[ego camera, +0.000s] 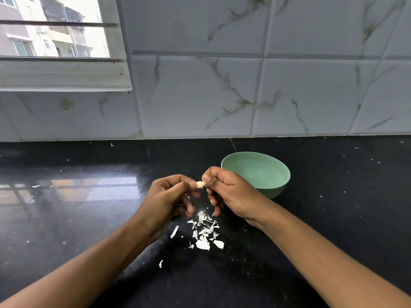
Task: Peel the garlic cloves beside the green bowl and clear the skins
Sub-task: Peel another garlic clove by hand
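A black counter (77,218) holds a green bowl (266,174) at far right. Left hand (169,201) and right hand (224,192) meet, both pinching one garlic clove (200,184) (pale, partly hidden) above the scattered skins (203,232).

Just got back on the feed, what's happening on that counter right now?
A person is peeling a garlic clove over a black countertop. The left hand and the right hand both pinch the clove between fingertips, held in the air in front of the green bowl. A scatter of white skins lies on the counter just below the hands. The part of the bowl's inside that shows looks empty. The skins have not been cleared.
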